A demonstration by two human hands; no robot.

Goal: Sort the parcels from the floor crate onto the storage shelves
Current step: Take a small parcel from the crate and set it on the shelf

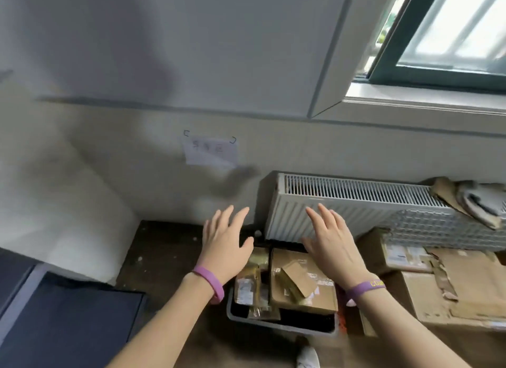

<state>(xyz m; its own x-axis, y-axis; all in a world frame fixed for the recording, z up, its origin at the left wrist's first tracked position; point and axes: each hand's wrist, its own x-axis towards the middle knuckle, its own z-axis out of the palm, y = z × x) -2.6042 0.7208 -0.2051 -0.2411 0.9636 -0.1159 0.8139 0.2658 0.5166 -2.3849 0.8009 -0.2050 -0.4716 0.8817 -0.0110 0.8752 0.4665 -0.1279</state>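
Head view, left hand (223,244) spread flat and empty, right hand (332,244) spread flat and empty, both raised above grey floor crate (273,325), cardboard parcels (302,282) stacked inside crate, white radiator (356,206) behind, purple wristbands (209,282) on both wrists.

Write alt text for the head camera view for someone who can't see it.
Two open, empty hands, left hand and right hand, reach over a dark floor crate holding cardboard parcels. A white radiator sits on the wall behind, with more cardboard boxes at right.
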